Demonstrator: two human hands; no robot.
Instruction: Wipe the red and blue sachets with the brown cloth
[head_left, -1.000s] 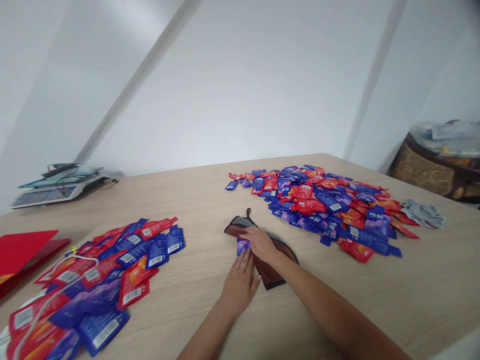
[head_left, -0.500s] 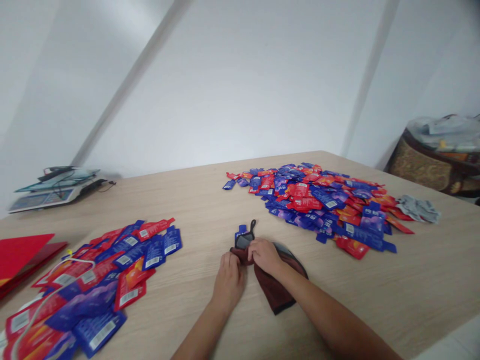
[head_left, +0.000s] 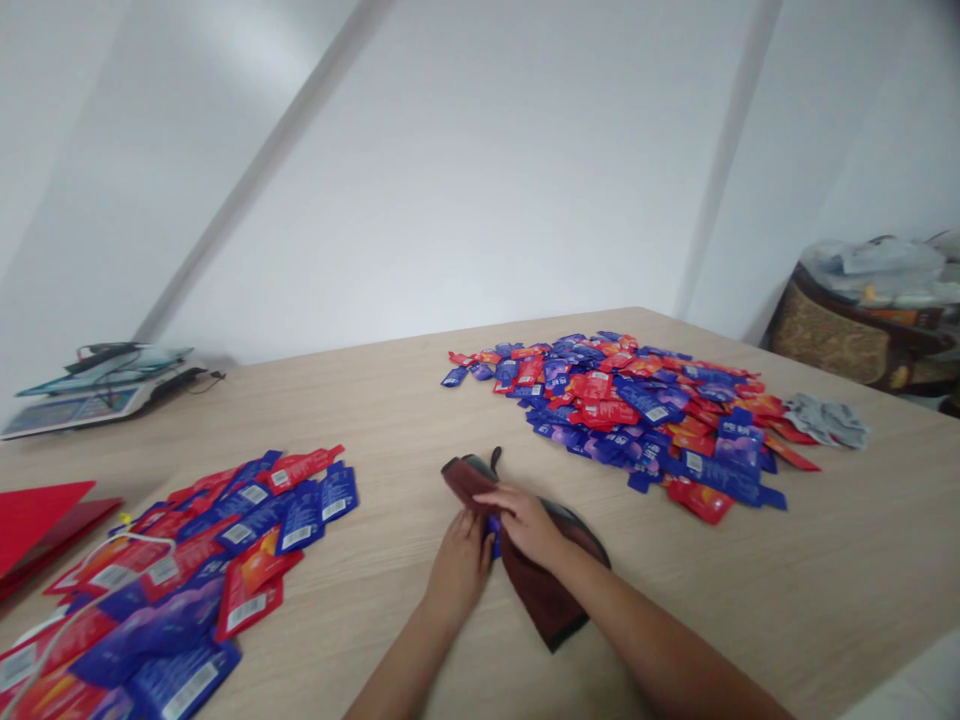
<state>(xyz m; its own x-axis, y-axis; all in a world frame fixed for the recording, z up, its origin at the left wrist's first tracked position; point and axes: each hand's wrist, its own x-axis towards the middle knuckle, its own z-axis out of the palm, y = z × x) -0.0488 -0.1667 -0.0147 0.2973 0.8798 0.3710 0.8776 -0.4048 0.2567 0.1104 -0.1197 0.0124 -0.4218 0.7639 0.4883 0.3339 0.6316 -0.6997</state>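
A dark red-brown cloth item [head_left: 544, 595] with grey panels and a small black loop [head_left: 496, 459] lies on the table in front of me. My right hand [head_left: 527, 522] is closed on its folded upper part, which points up and to the left. My left hand [head_left: 459, 562] sits just left of it, fingers pinched at a small blue packet [head_left: 494, 524]. Only slivers of that packet show between the cloth and my fingers. Both hands are close together and low over the table.
A large pile of red and blue packets [head_left: 600, 385] spreads at the back right, with a grey glove-like cloth [head_left: 829, 420] at its edge. More packets [head_left: 247, 520] lie at the left by a red folder [head_left: 45, 530]. A scale [head_left: 97, 400] stands behind; a patterned chair [head_left: 821, 325] is beyond the table.
The cloth's upper part is now folded up and to the left. The blue packet, earlier above the cloth, now shows between my hands. The view has shifted slightly.
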